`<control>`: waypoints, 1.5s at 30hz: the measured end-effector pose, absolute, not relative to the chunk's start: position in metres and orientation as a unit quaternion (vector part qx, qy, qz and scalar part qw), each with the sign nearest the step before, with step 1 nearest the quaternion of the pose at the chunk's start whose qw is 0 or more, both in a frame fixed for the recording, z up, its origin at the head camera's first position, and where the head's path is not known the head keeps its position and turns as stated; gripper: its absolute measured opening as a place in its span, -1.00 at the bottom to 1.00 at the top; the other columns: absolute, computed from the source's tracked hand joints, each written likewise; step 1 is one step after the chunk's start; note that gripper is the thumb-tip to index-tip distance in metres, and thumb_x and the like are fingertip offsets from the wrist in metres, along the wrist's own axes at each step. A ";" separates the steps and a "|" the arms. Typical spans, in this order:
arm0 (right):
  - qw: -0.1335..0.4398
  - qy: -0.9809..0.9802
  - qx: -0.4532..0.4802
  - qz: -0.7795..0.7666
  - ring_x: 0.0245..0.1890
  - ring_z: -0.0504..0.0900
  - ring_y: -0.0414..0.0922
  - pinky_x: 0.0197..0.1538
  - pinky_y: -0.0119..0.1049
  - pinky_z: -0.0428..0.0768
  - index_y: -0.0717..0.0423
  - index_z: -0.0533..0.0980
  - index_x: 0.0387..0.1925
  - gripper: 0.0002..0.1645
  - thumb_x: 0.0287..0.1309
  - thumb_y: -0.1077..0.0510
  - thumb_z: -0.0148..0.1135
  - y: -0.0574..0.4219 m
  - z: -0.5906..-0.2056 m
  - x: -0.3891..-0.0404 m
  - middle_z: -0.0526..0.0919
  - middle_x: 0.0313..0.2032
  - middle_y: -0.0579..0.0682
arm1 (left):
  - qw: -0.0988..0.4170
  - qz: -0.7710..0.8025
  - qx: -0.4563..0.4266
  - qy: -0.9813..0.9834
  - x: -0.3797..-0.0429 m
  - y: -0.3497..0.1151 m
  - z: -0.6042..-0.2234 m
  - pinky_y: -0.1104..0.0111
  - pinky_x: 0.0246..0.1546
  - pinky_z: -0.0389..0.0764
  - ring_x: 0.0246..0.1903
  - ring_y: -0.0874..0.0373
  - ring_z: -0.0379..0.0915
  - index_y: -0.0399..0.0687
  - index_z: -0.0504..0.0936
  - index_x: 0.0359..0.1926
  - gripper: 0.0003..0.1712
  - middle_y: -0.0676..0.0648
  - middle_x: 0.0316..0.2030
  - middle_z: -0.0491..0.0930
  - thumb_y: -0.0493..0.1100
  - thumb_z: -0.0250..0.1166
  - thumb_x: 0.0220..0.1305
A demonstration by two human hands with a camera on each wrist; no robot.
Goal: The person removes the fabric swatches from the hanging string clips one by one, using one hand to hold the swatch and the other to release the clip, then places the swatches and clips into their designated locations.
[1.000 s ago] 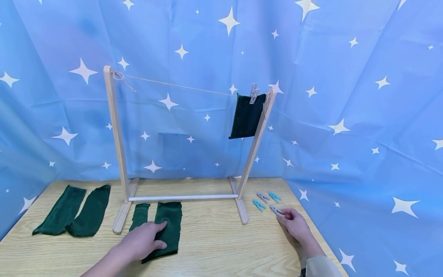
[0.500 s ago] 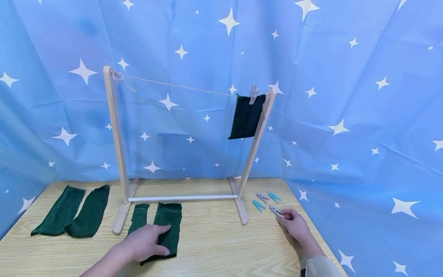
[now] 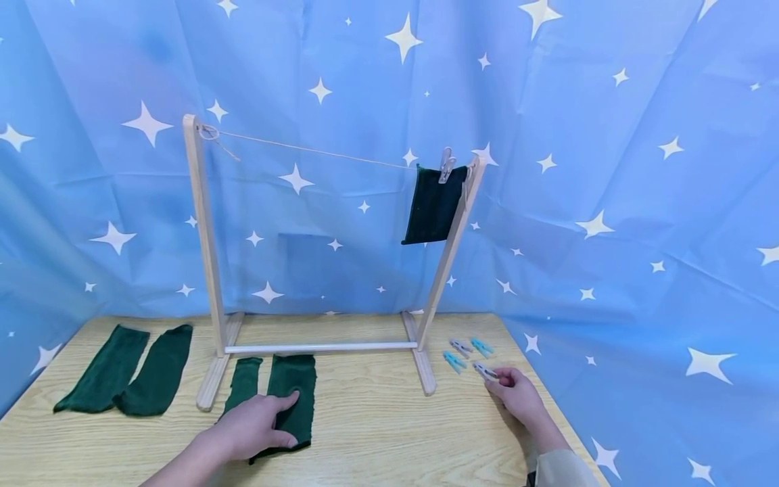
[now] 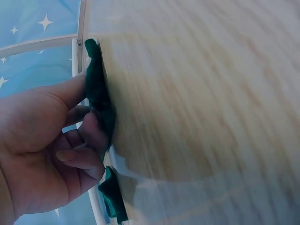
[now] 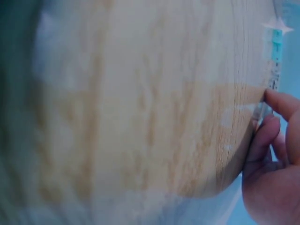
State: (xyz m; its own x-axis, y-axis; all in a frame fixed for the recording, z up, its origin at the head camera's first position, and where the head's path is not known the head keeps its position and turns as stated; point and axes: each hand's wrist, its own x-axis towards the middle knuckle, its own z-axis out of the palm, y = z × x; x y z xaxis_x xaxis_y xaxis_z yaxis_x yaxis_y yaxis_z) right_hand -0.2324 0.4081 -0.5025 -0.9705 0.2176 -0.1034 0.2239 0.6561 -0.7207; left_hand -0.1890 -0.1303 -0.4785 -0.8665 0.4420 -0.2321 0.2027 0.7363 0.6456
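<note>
My left hand [image 3: 252, 427] lies over a green cloth [image 3: 298, 382] on the table, index fingertip and thumb spread apart and pressing on it; the other fingers are tucked underneath. In the left wrist view this cloth [image 4: 96, 77] rises in a slight ridge by the fingers. A narrower green cloth [image 3: 245, 380] lies partly hidden behind this hand. At the right, my right hand [image 3: 520, 394] pinches the near end of a grey clothespin [image 3: 485, 370] between thumb and forefinger, low at the tabletop. Beside it lie another grey clothespin [image 3: 460, 348] and two turquoise clothespins [image 3: 482, 347].
A wooden drying rack [image 3: 207, 250] stands at the back with a string [image 3: 316, 151] across its top. One green cloth [image 3: 434, 208] hangs at its right end from a clear clip [image 3: 447, 164]. Two more green cloths [image 3: 158, 372] lie at the left. A starry curtain [image 3: 341, 270] stands behind.
The cloth under my left hand has shifted slightly left, and the index fingertip has slid a little right and nearer over it. My right hand stays at the grey clothespin.
</note>
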 end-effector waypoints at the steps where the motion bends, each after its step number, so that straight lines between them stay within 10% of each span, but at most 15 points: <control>1: 0.004 0.909 0.122 -0.398 -0.22 0.47 -0.08 -0.28 -0.28 0.53 0.33 0.47 0.34 -0.41 0.56 -0.01 0.34 0.408 -0.503 -0.232 0.49 -0.03 0.10 | 0.189 0.317 0.175 0.913 -0.189 -0.130 -0.479 0.11 -0.11 0.60 -0.05 0.00 0.74 -0.22 0.49 0.57 -0.07 0.00 -0.39 0.63 0.02 0.62 0.30; 9: 0.008 0.909 0.125 -0.398 -0.21 0.47 -0.07 -0.26 -0.27 0.53 0.31 0.46 0.35 -0.41 0.57 -0.02 0.32 0.408 -0.503 -0.232 0.48 -0.03 0.09 | 0.181 0.308 0.168 0.919 -0.190 -0.129 -0.480 0.01 0.00 0.68 0.27 -0.22 0.69 -0.17 0.54 0.54 -0.07 -0.26 0.26 0.74 0.00 0.67 0.22; 24: 0.002 0.916 0.119 -0.384 -0.43 0.48 -0.09 -0.34 -0.22 0.52 0.26 0.43 0.35 -0.45 0.58 0.00 0.27 0.408 -0.507 -0.235 0.49 -0.08 0.07 | 0.189 0.304 0.166 0.919 -0.193 -0.131 -0.478 -0.14 0.22 0.67 0.38 -0.27 0.59 -0.15 0.53 0.55 -0.05 -0.31 0.39 0.64 0.02 0.68 0.21; 32: -0.006 0.928 0.117 -0.353 -0.51 0.48 -0.09 -0.30 -0.19 0.44 0.30 0.41 0.35 -0.41 0.56 -0.02 0.27 0.408 -0.509 -0.238 0.52 -0.15 0.07 | 0.185 0.298 0.170 0.921 -0.191 -0.131 -0.479 -0.08 0.12 0.71 0.26 -0.18 0.68 -0.14 0.54 0.54 -0.06 -0.28 0.30 0.72 0.02 0.68 0.22; 39: 0.001 0.926 0.125 -0.356 -0.25 0.60 -0.01 -0.24 -0.23 0.56 0.35 0.36 0.43 -0.27 0.57 -0.09 0.29 0.408 -0.504 -0.237 0.58 0.06 0.26 | 0.178 0.336 0.183 0.906 -0.187 -0.138 -0.480 0.33 -0.51 0.30 -0.63 0.14 0.27 -0.23 0.52 0.54 -0.08 -0.06 -0.63 0.48 0.03 0.65 0.27; 45: -0.009 0.892 0.122 -0.435 -0.24 0.63 -0.07 -0.31 -0.29 0.61 0.38 0.29 0.51 -0.31 0.64 0.04 0.22 0.410 -0.494 -0.230 0.58 0.05 0.22 | 0.158 0.376 0.184 0.894 -0.185 -0.144 -0.475 0.36 -0.59 0.29 -0.61 0.14 0.38 -0.25 0.59 0.46 -0.24 0.01 -0.60 0.51 0.03 0.56 0.39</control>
State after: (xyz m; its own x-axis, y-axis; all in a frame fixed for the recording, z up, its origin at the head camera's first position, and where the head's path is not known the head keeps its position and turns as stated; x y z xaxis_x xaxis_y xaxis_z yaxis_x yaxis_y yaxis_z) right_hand -0.2304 0.4098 -0.4936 -0.9699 0.2260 -0.0909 0.2107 0.5912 -0.7785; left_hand -0.1846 -0.1438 -0.4747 -0.8823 0.4483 -0.1434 0.2114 0.6497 0.7302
